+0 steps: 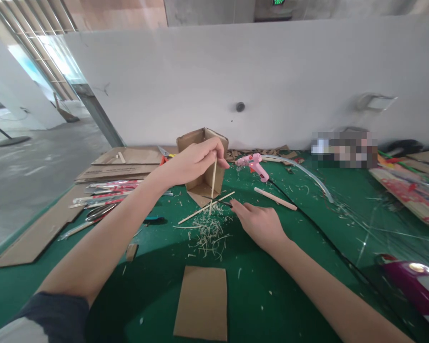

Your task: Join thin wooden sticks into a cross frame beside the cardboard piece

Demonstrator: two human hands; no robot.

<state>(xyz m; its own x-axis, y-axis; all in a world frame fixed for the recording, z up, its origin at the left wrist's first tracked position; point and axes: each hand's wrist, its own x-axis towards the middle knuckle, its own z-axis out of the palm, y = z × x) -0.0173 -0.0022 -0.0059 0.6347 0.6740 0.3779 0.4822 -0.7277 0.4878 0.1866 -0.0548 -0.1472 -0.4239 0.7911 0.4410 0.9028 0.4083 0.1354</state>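
Apparently mid-shaving, the left hand (pixel 202 159) pinched a thin stick (pixel 213 181) at its five o'clock, the right hand (pixel 260 221) gripped a dark tool (pixel 226 203) from the stick's four o'clock, and the next stroke seemingly needed steady pressure.

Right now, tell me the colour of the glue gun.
The glue gun is pink; it shows best in the head view.
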